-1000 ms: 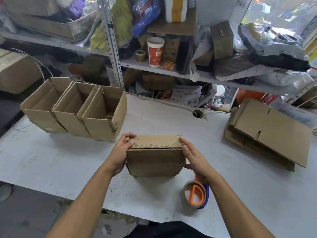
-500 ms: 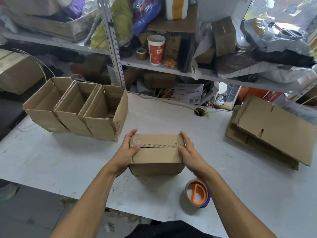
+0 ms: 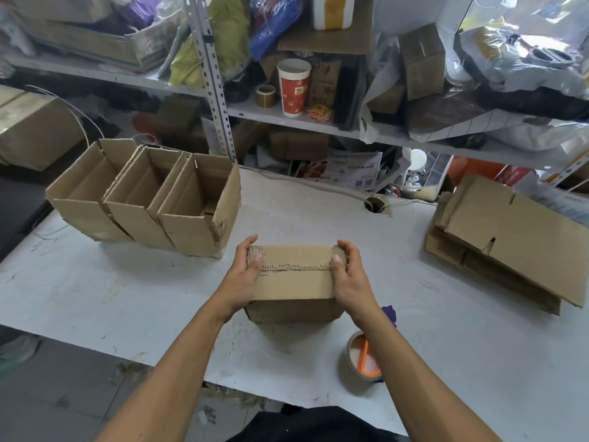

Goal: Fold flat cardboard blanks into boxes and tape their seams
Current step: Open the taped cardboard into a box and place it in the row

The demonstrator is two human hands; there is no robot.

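Cardboard box point(image 3: 294, 282) flaps closed, untaped, clamped by my left hand point(image 3: 243, 275) and right hand point(image 3: 347, 275); 3 boxes point(image 3: 143, 199) done at 10 o'clock, blanks point(image 3: 510, 237) left.

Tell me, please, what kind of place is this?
Probably a small packing or shipping workroom: a stack of flat cardboard blanks, three open folded boxes, a roll of tape on the white table, and cluttered metal shelves behind.
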